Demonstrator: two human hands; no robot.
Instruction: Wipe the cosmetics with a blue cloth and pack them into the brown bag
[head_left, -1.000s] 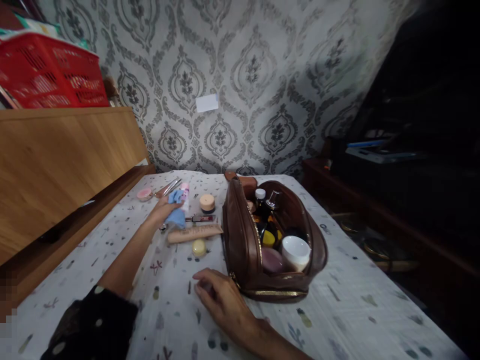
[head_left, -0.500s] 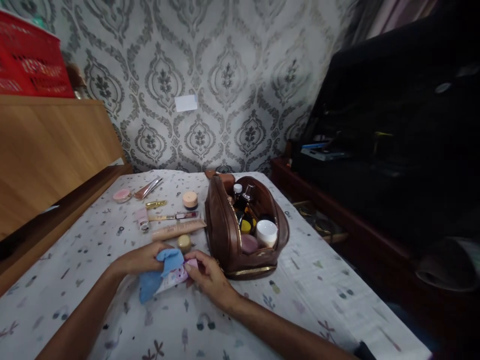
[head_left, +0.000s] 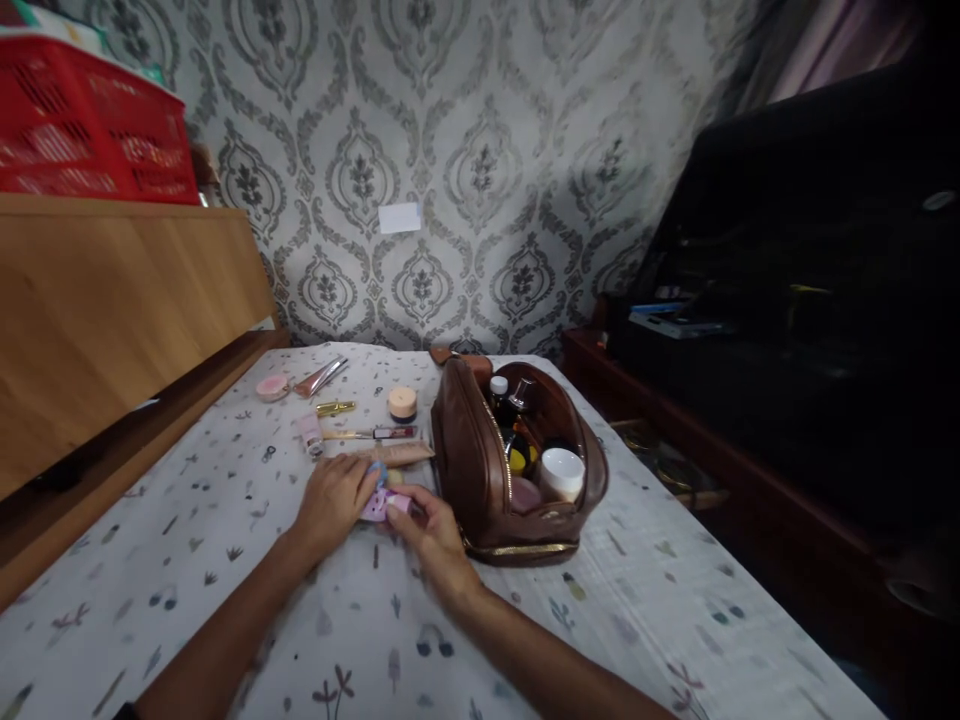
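In front of the bag, my right hand (head_left: 436, 545) is closed on the end of a pink-and-white patterned tube (head_left: 381, 503). My left hand (head_left: 334, 500) is curled over the tube's other end. A bit of blue cloth (head_left: 380, 472) pokes out between its fingers; the rest is hidden in that hand. Just beyond the hands lies a beige tube (head_left: 401, 454), and a small yellowish lid or jar (head_left: 395, 480) is partly covered. To the right stands the open brown makeup bag (head_left: 471, 450), holding a white jar (head_left: 562, 472) and several bottles.
Farther back on the patterned sheet (head_left: 225, 500) lie a peach-topped jar (head_left: 402, 403), a gold tube (head_left: 335, 408), a lip gloss (head_left: 394, 432), a small pink tube (head_left: 308, 434) and a pink compact (head_left: 273, 387). A wooden cabinet (head_left: 135, 300) borders the left.
My left hand has moved right and over the tube, and the blue cloth that hung loose is now mostly hidden under it. The view has turned slightly left.
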